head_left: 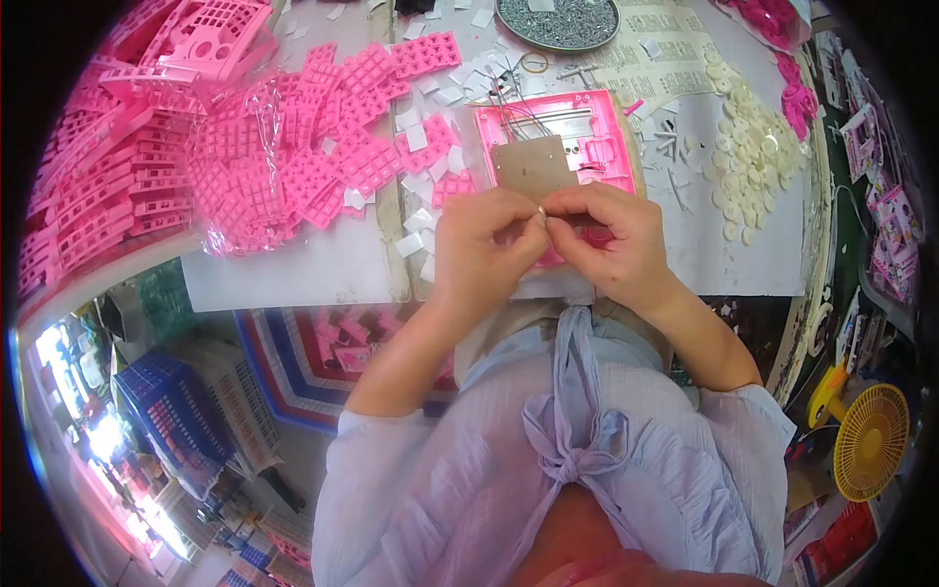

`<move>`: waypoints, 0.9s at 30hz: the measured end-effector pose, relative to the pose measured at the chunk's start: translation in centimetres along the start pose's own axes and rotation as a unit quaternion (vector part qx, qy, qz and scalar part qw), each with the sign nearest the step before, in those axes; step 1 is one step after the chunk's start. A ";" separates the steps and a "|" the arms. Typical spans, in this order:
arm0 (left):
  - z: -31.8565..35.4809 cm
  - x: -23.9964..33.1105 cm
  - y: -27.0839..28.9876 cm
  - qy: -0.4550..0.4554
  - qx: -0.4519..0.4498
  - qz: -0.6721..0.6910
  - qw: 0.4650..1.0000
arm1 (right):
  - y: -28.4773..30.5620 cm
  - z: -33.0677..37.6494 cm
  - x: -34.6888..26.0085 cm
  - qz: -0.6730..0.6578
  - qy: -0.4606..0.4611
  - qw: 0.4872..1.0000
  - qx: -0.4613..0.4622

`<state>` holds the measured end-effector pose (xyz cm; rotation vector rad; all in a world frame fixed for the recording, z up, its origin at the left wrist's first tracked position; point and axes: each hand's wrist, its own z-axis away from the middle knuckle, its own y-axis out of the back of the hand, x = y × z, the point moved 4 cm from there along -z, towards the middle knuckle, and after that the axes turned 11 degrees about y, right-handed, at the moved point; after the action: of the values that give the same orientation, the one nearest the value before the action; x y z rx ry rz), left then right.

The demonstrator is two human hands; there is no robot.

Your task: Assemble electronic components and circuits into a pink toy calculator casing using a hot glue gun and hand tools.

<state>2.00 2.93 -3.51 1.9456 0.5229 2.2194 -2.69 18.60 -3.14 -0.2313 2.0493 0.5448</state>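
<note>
My left hand and my right hand meet fingertip to fingertip over the near edge of the table. Both pinch a tiny pale piece between thumb and forefinger; it is too small to name. Just beyond and partly beneath the hands lies a pink plastic casing, its open inside facing up. A brown board rests on the casing, with thin grey wires running from its far side. The casing's near part is mostly hidden by my hands.
Pink key pads and stacked pink casings crowd the left. A round tray of screws stands at the back. White discs are heaped at right, near small dark-tipped parts. A yellow fan is at lower right.
</note>
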 end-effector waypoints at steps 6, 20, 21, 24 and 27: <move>0.2 0.0 -0.2 -0.024 0.003 -0.022 0.999 | 0.1 0.1 -0.7 0.096 0.085 0.992 -0.017; 0.6 1.2 0.1 -0.201 0.028 -0.193 0.960 | 0.1 -0.1 0.5 0.048 0.010 0.999 -0.003; 0.6 1.6 -0.4 -0.217 0.040 -0.174 0.960 | 0.4 -0.1 0.3 0.072 0.004 0.997 -0.010; 0.4 1.7 -0.8 -0.169 0.023 -0.146 0.974 | 1.2 0.1 0.1 0.061 -0.013 0.998 0.007; 0.4 0.6 -0.4 -0.108 0.000 -0.095 0.990 | 1.5 0.1 -0.5 -0.017 -0.039 0.999 0.019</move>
<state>2.20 3.61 -3.03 2.0099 0.6450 1.8676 -2.95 19.91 -2.33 -0.2179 1.9741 0.4868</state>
